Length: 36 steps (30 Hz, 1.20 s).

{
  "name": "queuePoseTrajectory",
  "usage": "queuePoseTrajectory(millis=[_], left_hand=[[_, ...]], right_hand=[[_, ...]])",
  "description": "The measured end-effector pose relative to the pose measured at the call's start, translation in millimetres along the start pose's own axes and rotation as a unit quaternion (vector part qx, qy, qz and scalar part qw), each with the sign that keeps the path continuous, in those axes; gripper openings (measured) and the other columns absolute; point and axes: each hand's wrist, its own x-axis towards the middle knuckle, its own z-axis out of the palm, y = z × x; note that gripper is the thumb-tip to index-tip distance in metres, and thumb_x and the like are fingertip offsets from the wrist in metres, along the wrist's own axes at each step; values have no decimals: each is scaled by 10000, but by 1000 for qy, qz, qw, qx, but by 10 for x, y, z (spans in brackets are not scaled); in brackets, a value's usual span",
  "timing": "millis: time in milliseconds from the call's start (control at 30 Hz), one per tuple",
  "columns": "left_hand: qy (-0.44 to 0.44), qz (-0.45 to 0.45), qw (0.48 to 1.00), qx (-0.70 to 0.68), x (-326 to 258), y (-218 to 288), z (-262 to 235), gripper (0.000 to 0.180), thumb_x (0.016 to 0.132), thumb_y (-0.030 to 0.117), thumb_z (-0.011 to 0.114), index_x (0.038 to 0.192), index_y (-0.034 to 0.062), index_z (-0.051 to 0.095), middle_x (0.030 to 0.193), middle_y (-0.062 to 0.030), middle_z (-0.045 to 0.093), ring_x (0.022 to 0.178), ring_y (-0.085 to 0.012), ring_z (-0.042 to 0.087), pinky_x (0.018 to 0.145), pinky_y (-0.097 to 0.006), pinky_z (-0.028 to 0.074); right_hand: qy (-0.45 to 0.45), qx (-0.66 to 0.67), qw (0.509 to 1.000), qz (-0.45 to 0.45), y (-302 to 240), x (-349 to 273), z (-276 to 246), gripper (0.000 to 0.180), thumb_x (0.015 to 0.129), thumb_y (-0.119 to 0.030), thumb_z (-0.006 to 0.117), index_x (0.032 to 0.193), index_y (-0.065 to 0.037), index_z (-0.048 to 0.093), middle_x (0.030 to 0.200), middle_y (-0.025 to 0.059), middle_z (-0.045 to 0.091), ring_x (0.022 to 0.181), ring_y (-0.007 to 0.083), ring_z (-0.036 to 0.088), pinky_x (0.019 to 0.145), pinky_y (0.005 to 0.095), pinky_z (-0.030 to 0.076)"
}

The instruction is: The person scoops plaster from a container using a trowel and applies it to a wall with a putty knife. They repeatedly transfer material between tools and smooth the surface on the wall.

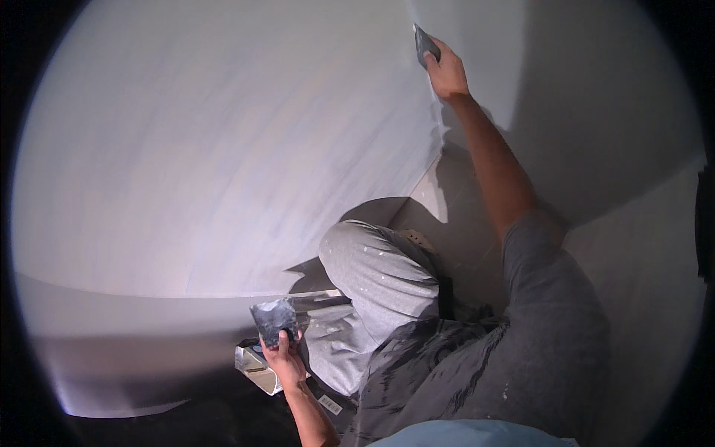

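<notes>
My right hand [448, 74] is stretched far up, closed round a dark grey flat scraper [426, 46]. The scraper is at the inside corner where the pale wall [223, 149] meets the shaded one; whether its edge touches cannot be told. Low down on the left, my left hand [284, 362] grips a second scraper [274, 319], a squarish grey blade with pale smears. The thumb lies across its face, and the blade points away from me. My fingers behind it are mostly hidden.
Beside my left hand sits an open whitish container [257, 371], partly hidden by the hand. My bent knee [372, 261] in grey, white-spotted trousers is close to the wall. A shaded wall [596, 112] stands on the right, and tiled floor [447, 212] shows between.
</notes>
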Motion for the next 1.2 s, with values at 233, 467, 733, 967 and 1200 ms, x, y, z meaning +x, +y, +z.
queuePoseTrajectory(millis=[233, 467, 733, 967, 1200], left_hand=[[10, -20, 1000, -12, 0, -39, -130, 456, 939, 121, 721, 1338, 86, 503, 1127, -73, 668, 969, -213, 692, 783, -360, 595], [16, -17, 1000, 0, -20, -32, -95, 384, 955, 120, 696, 1293, 84, 517, 1111, -74, 665, 979, -215, 691, 788, -356, 595], [13, -27, 1000, 2, -44, 16, -79, 448, 941, 127, 717, 1328, 88, 494, 1138, -76, 660, 989, -224, 691, 793, -361, 593], [2, -31, 999, 14, -22, 54, -36, 451, 929, 142, 736, 1311, 86, 502, 1142, -69, 662, 990, -216, 693, 798, -359, 589], [-5, -24, 1000, 11, -19, 14, -55, 408, 940, 126, 718, 1293, 86, 517, 1119, -67, 676, 991, -215, 698, 806, -364, 594]], right_hand=[[2, -72, 996, -53, 42, 292, 84, 435, 966, -149, 485, 1377, -34, 569, 1335, 189, 605, 1196, 403, 582, 1044, 460, 460], [1, -111, 993, -27, 47, 311, 265, 464, 961, -153, 491, 1416, -75, 538, 1354, 160, 572, 1205, 382, 576, 1040, 460, 469], [-13, -63, 998, -24, -95, 52, 492, 560, 926, -88, 559, 1480, -126, 487, 1339, 151, 537, 1195, 363, 562, 1046, 429, 458], [-38, -33, 999, -18, -816, -675, 719, 716, 842, -76, 724, 1496, -154, 443, 1341, 121, 498, 1216, 378, 521, 1027, 468, 475], [-50, 62, 996, -37, -1456, -1371, 928, 837, 758, 22, 733, 1520, -95, 407, 1343, 148, 495, 1242, 389, 490, 1045, 462, 454]])
